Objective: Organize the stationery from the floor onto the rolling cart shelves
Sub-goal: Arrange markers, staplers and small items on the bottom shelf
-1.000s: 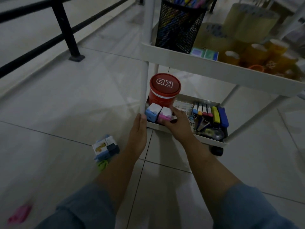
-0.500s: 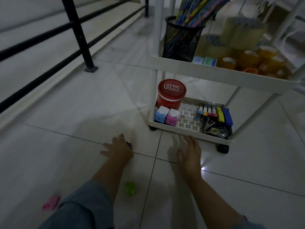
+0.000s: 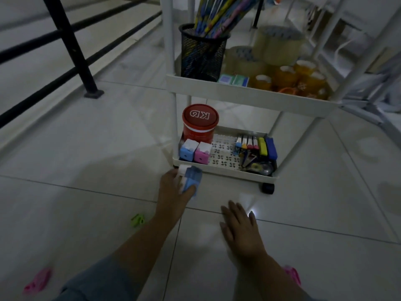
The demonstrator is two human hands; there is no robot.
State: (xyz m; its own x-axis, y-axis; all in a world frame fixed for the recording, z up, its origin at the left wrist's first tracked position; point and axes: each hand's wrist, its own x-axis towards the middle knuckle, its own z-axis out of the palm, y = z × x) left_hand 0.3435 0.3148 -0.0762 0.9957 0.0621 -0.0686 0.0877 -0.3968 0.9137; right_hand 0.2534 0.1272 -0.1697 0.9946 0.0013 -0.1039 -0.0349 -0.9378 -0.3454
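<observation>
A black railing [image 3: 71,46] runs along the left of the tiled floor [image 3: 86,161], well apart from the white rolling cart [image 3: 245,98]. Loose pieces lie on the floor: a green clip [image 3: 137,220] just left of the left forearm, a pink piece [image 3: 38,280] at the bottom left, and another pink piece [image 3: 293,275] half hidden behind the right forearm.

The left hand [image 3: 173,190] is closed around a blue and white box [image 3: 191,178], thumb over its near end, held just in front of the bottom shelf's [image 3: 227,171] front rim, near the cart's left front post [image 3: 172,83]. The right hand [image 3: 238,224] is open and empty, fingers spread, palm down low over the floor; whether it touches the tile cannot be told. A black caster [image 3: 268,188] sits under the shelf's right front corner.

On the bottom shelf, a red tub [image 3: 200,123] with a white-lettered lid stands at the back left. In front of it sit a blue box [image 3: 188,149] and a pink box [image 3: 202,152], side by side and touching. The perforated middle is bare. On the right lie a row of markers [image 3: 247,143], a yellow piece [image 3: 262,146] and a blue piece [image 3: 271,148], with small dark items nearer the rim that are too dim to tell.

On the shelf above, a black mesh cup [image 3: 202,55] holds colourful pencils [image 3: 217,14]. Beside it are two small green packs [image 3: 234,80], large clear tape rolls [image 3: 275,46] and smaller amber tape rolls [image 3: 290,76].
</observation>
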